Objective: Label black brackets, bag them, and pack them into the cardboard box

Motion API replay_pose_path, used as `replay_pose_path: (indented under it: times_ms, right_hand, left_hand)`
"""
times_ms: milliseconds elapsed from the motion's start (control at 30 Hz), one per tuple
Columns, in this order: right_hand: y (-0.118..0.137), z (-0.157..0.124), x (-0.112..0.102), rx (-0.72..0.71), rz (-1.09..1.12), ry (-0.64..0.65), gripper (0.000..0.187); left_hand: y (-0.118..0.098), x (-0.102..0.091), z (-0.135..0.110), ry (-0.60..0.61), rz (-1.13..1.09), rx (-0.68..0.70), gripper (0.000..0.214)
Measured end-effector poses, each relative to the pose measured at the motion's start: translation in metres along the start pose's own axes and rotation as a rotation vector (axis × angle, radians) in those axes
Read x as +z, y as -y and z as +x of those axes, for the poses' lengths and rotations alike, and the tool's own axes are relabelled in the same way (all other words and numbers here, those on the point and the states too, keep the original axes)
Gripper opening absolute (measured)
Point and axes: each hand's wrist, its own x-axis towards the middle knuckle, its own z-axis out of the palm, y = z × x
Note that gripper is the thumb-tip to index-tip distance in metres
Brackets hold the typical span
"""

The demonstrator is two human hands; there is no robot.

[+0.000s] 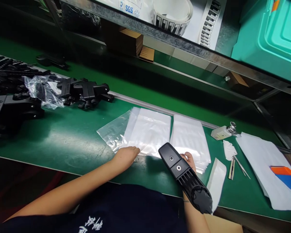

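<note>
In my right hand (189,160) is a long black plastic bracket (178,165), tilted, with two screws in its face and a ribbed, round lower end. The bracket hides much of that hand. My left hand (127,158) is closed at the near edge of a stack of clear plastic bags (151,126), its fingertips pinching the edge of a bag. One loose clear bag (113,131) sticks out to the left of this stack. A second stack of bags (189,136) lies beside it, just beyond my right hand.
Black brackets (87,92) and a crumpled clear bag (46,92) lie at the left. Rightward are a dispenser bottle (221,132), tweezers (242,166), a white strip (217,181) and white sheets (264,165). A shelf above carries a label roll (172,19) and a teal box (264,42).
</note>
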Motion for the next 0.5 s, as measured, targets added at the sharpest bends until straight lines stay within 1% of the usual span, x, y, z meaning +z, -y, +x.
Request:
replay_pose_path:
  times_ms: [100, 167, 267, 333, 400, 500]
  right_hand:
    - [0.012, -0.002, -0.007, 0.040, 0.219, -0.002, 0.061]
    - [0.020, -0.001, -0.009, 0.084, 0.275, 0.067, 0.056]
    - [0.031, 0.006, -0.002, 0.133, 0.119, 0.246, 0.051]
    - [0.038, 0.012, 0.007, 0.143, -0.037, 0.314, 0.045]
    - [0.041, 0.018, 0.015, 0.129, -0.180, 0.321, 0.041]
    - [0.041, 0.022, 0.025, 0.096, -0.303, 0.258, 0.037]
  left_hand:
    - [0.004, -0.013, -0.002, 0.064, -0.071, -0.006, 0.026]
    - [0.003, -0.019, -0.003, 0.065, -0.133, -0.029, 0.022]
    - [-0.002, -0.019, -0.006, -0.017, -0.142, -0.039, 0.017]
    - [-0.007, -0.015, -0.010, -0.093, -0.101, -0.025, 0.019]
    - [-0.009, -0.012, -0.018, -0.185, -0.093, 0.013, 0.023]
    - [-0.007, -0.011, -0.032, -0.277, -0.201, 0.181, 0.021]
